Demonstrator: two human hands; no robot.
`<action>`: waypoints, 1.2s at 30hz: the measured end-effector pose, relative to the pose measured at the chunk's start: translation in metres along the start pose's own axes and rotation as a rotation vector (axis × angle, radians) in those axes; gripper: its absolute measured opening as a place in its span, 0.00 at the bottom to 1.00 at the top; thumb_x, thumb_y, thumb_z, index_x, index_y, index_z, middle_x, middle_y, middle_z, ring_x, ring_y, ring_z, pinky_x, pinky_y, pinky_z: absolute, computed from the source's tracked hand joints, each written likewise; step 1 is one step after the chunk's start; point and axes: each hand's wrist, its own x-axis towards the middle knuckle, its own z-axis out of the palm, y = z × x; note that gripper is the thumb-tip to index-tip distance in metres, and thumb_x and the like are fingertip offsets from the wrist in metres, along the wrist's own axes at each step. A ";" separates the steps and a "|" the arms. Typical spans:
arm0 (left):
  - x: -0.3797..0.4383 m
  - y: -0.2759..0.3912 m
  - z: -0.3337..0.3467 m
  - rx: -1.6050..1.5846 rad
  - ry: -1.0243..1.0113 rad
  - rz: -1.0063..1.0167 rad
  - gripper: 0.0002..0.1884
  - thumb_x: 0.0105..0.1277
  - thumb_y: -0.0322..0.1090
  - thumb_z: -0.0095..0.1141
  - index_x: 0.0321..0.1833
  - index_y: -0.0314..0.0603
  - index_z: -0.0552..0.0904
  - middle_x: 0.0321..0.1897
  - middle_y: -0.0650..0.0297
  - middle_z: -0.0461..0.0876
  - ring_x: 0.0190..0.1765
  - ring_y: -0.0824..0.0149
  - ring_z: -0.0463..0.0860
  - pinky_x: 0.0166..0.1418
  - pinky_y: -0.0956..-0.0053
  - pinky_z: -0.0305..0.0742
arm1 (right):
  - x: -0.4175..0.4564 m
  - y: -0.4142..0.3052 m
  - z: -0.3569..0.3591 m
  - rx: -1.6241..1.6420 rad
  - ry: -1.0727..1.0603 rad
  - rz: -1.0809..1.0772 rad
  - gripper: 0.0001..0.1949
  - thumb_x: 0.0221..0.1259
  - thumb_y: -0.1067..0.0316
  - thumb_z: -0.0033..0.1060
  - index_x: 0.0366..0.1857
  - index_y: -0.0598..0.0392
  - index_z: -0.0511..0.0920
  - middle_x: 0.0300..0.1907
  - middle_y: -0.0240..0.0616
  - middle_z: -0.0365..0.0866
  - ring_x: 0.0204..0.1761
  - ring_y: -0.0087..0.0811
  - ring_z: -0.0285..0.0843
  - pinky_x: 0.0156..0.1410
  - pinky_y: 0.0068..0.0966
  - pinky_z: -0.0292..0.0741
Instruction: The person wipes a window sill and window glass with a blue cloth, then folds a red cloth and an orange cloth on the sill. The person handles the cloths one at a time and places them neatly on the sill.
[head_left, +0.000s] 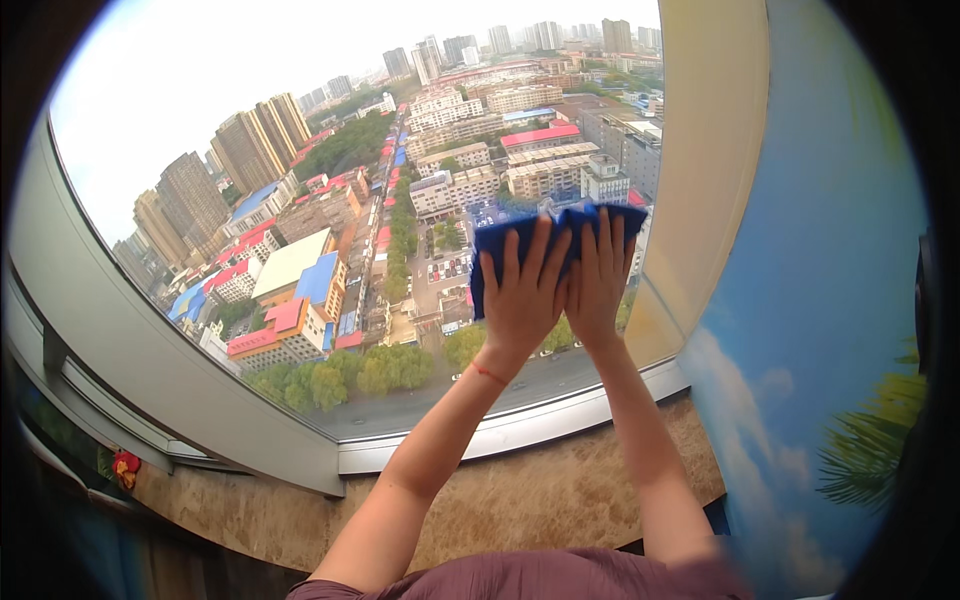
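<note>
My left hand (521, 300) lies flat on a folded blue cloth (495, 238), fingers spread and pointing up. Beside it, my right hand (601, 292) also presses the cloth, and the two thumbs are close together. Both palms hold the cloth against a large window pane (360, 247), near its right side. A thin red cord bracelet (489, 373) circles my left wrist. The cloth covers a small part of the glass, and its lower portion is hidden behind my hands.
A metal window frame (517, 439) runs below the glass, above a brown stone-patterned sill (525, 510). To the left stands a wide grey mullion (187, 367); a small red-and-yellow object (126, 469) sits past it. A wall with a sky-and-palm mural (795, 300) borders the right.
</note>
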 end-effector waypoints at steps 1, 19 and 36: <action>-0.025 0.007 0.009 0.046 -0.019 0.055 0.29 0.77 0.54 0.49 0.79 0.63 0.73 0.85 0.64 0.61 0.85 0.45 0.55 0.85 0.37 0.34 | -0.035 0.010 0.006 -0.016 -0.006 0.019 0.23 0.79 0.63 0.45 0.71 0.62 0.73 0.80 0.55 0.63 0.82 0.62 0.55 0.84 0.63 0.45; 0.129 0.119 0.036 0.001 0.173 0.119 0.28 0.80 0.50 0.45 0.80 0.56 0.72 0.87 0.62 0.57 0.86 0.49 0.54 0.84 0.34 0.37 | 0.074 0.141 -0.057 -0.145 0.187 0.020 0.26 0.85 0.60 0.35 0.79 0.60 0.65 0.83 0.51 0.58 0.86 0.56 0.47 0.87 0.55 0.43; -0.097 0.162 0.091 0.035 -0.164 0.475 0.34 0.75 0.42 0.47 0.85 0.56 0.64 0.89 0.73 0.47 0.90 0.66 0.43 0.89 0.51 0.26 | -0.208 0.141 -0.059 -0.242 -0.182 0.502 0.31 0.81 0.65 0.45 0.80 0.71 0.54 0.83 0.69 0.47 0.84 0.65 0.46 0.86 0.51 0.52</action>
